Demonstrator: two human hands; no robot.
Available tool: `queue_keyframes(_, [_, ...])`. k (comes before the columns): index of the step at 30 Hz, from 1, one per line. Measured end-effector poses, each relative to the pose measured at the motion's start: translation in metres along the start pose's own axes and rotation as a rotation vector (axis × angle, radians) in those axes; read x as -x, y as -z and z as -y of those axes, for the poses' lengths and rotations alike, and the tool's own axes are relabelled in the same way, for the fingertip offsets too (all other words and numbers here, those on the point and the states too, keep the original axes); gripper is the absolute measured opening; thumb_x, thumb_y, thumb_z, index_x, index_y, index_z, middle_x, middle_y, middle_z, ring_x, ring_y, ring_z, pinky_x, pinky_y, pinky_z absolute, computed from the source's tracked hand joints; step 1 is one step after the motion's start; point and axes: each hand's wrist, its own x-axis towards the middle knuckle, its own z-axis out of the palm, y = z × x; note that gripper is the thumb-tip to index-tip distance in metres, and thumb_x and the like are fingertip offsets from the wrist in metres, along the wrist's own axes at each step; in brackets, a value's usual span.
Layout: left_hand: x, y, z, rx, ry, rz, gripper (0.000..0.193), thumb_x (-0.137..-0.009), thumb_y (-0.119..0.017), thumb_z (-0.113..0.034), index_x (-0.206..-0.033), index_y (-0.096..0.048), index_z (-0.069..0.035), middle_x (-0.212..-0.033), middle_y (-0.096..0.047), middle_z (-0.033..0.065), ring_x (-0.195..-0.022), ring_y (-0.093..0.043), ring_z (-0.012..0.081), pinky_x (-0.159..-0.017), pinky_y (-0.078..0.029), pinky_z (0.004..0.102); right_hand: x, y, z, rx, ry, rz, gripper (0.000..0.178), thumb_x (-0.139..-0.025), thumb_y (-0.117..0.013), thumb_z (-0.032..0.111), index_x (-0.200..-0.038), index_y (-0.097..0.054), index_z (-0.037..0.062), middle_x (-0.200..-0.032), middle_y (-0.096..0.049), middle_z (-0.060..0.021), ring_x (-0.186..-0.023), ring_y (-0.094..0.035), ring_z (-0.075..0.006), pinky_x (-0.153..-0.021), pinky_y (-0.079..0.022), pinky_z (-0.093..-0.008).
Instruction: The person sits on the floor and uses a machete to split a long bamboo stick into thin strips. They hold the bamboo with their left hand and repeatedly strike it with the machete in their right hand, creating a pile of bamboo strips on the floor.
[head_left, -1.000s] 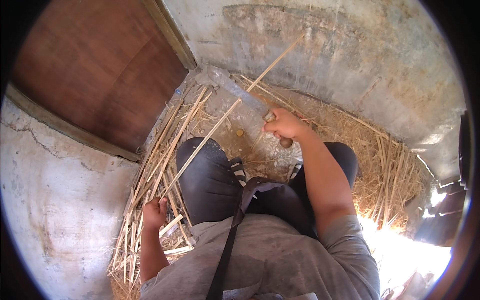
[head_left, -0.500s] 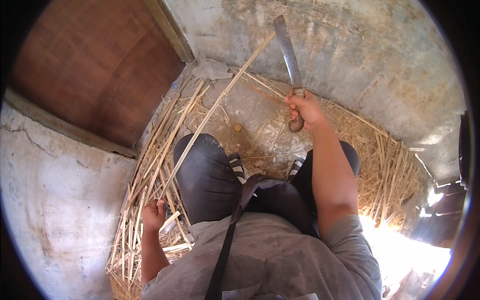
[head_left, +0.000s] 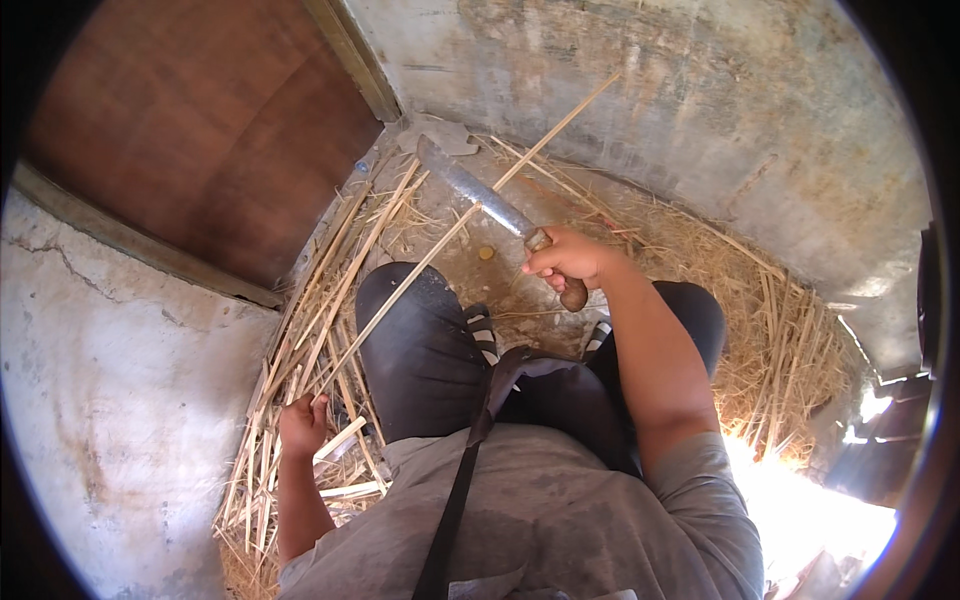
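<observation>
My left hand (head_left: 303,425) is closed on the near end of a long, thin bamboo strip (head_left: 398,293), which slants up and away to the right, over my left knee. My right hand (head_left: 572,258) is wrapped round the wooden handle of a machete (head_left: 478,190). Its broad grey blade points to the far left and lies across the strip, hiding a short piece of it. Whether the edge has cut into the strip cannot be made out. The strip's far end shows beyond the blade, in front of the wall.
Split bamboo strips (head_left: 318,330) lie in a heap along the left wall, below a brown door panel (head_left: 200,140). Shavings and more strips (head_left: 770,340) cover the floor at right. A stained wall (head_left: 640,110) stands close ahead. A small yellow round thing (head_left: 486,253) lies between my feet.
My right hand has swung the machete down and to the left, from upright beside the strip to across it. The strip's far end has shifted right. My left hand has barely moved.
</observation>
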Motion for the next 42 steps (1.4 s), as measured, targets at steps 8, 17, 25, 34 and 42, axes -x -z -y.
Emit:
queue_keyframes(8, [-0.007,0.008,-0.006,-0.003,-0.009,0.015,0.045,-0.099,-0.065,-0.039,-0.075,-0.062,-0.001,-0.056,-0.056,0.0202,-0.054,-0.058,0.0416,-0.052,-0.044,0.0473,-0.006,0.013,-0.012,-0.140,-0.014,0.165,0.020,-0.086,-0.072,0.004,-0.085,-0.052,0.0098,-0.067,-0.051,0.0010,-0.050,-0.045,-0.0084,-0.047,-0.036,-0.0271])
queue_keyframes(17, [-0.014,-0.002,-0.027,0.114,0.019,0.055,0.044,-0.101,-0.063,-0.039,-0.076,-0.063,-0.003,-0.059,-0.059,0.0197,-0.055,-0.059,0.0400,-0.053,-0.045,0.0473,0.015,0.019,0.013,0.234,0.154,-0.214,0.036,-0.084,-0.072,0.005,-0.118,-0.059,-0.0003,-0.071,-0.058,-0.0022,-0.051,-0.048,-0.0084,-0.048,-0.038,-0.0273])
queue_keyframes(25, [-0.018,-0.002,-0.023,0.207,0.088,0.145,0.050,-0.103,-0.060,-0.044,-0.078,-0.064,-0.001,-0.056,-0.056,0.0153,-0.051,-0.057,0.0297,-0.053,-0.044,0.0420,0.020,0.019,0.020,0.224,0.214,-0.451,0.030,-0.084,-0.073,0.004,-0.110,-0.058,0.0039,-0.072,-0.058,-0.0026,-0.054,-0.051,-0.0110,-0.051,-0.042,-0.0304])
queue_keyframes(34, [-0.048,-0.012,-0.005,0.559,0.041,-0.039,0.048,-0.109,-0.046,-0.039,-0.076,-0.054,-0.004,-0.066,-0.050,0.0020,-0.060,-0.044,0.0124,-0.057,-0.035,0.0321,0.017,0.039,0.020,-0.366,0.522,-0.646,0.026,-0.088,-0.076,0.009,-0.098,-0.052,0.0083,-0.072,-0.055,-0.0019,-0.054,-0.052,-0.0132,-0.051,-0.045,-0.0312])
queue_keyframes(42, [-0.197,0.004,-0.127,0.616,-0.172,-0.340,0.042,-0.109,-0.045,-0.034,-0.095,-0.061,0.002,-0.081,-0.062,0.0136,-0.078,-0.058,0.0232,-0.074,-0.047,0.0396,0.004,0.004,0.022,-0.305,0.558,-0.595,0.024,-0.089,-0.077,0.012,-0.096,-0.054,0.0078,-0.073,-0.058,-0.0023,-0.057,-0.055,-0.0130,-0.054,-0.046,-0.0306])
